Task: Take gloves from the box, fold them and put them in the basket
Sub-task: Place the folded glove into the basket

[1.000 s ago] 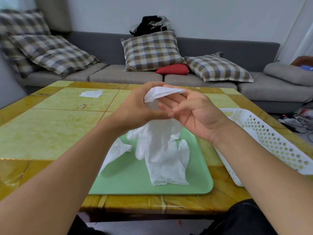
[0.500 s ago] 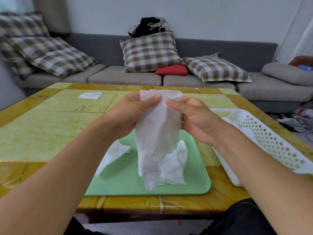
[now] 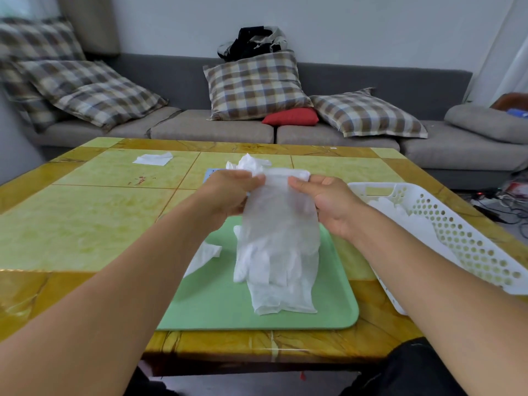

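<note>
**Glove held by its cuff above the tray**

Head view. Both hands meet over the centre of the bench (image 3: 85,224), a tiled top in yellow and green. The left hand (image 3: 228,195) pinches the left corner of the cuff of a thin white glove (image 3: 281,224), and the right hand (image 3: 328,201) pinches the right corner, thumb on the near face. The glove hangs flat between them, cuff uppermost, fingers pointing down. Its lower end reaches a small heap of further gloves (image 3: 274,287) lying on the green tray (image 3: 328,304), which sits at the near edge of the bench. One more white glove (image 3: 204,254) lies at the tray's left rim, partly hidden by the left forearm. Just beyond the hands, crumpled white gloves protrude from the box (image 3: 210,173), of which only a pale blue corner shows. The white perforated basket (image 3: 457,241) stands on the bench to the right of the tray, with white material inside; its detail is unclear. A white sheet (image 3: 153,159) lies on the far left of the bench. Behind stands a grey sofa (image 3: 371,81) with checked cushions.
</note>
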Motion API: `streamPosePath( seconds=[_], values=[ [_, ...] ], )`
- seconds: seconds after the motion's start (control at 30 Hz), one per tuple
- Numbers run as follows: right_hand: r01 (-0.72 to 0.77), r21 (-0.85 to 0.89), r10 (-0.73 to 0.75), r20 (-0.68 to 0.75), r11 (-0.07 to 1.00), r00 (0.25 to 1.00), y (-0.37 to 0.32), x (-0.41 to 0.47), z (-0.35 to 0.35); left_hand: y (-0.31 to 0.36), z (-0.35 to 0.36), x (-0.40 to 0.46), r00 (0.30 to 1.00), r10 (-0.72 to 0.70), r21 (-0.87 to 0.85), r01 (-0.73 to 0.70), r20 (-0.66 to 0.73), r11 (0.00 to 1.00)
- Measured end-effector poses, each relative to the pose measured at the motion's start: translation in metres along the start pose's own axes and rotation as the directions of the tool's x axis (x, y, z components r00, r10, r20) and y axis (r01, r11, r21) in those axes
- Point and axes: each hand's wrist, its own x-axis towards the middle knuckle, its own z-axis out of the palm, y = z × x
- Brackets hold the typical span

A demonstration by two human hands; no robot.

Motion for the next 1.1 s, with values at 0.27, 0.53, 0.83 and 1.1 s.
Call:
streamPosePath(
  seconds=[0.27,0.53,0.83,1.1],
  values=[
    [0.498,-0.226,-0.469,0.171,0.837,0.866,-0.009,-0.01,-0.015,0.022,-0.001,-0.026,0.851,0.523,0.189,-0.521,0.048,0.832],
    [0.335,-0.632,0.033,0.497,0.699,0.867,0.029,-0.011,-0.032,-0.037,-0.019,-0.018,0.884,0.043,0.6,-0.351,0.465,0.719],
    [0.382,-0.753,0.217,0.56,0.535,0.8,0.019,-0.026,-0.023,-0.041,-0.01,-0.027,0.782,-0.057,0.627,-0.452,0.621,0.634],
    [0.392,-0.793,0.341,0.571,0.467,0.747,0.015,-0.033,-0.024,-0.051,0.01,-0.035,0.76,-0.099,0.691,-0.519,0.642,0.504]
  ],
)
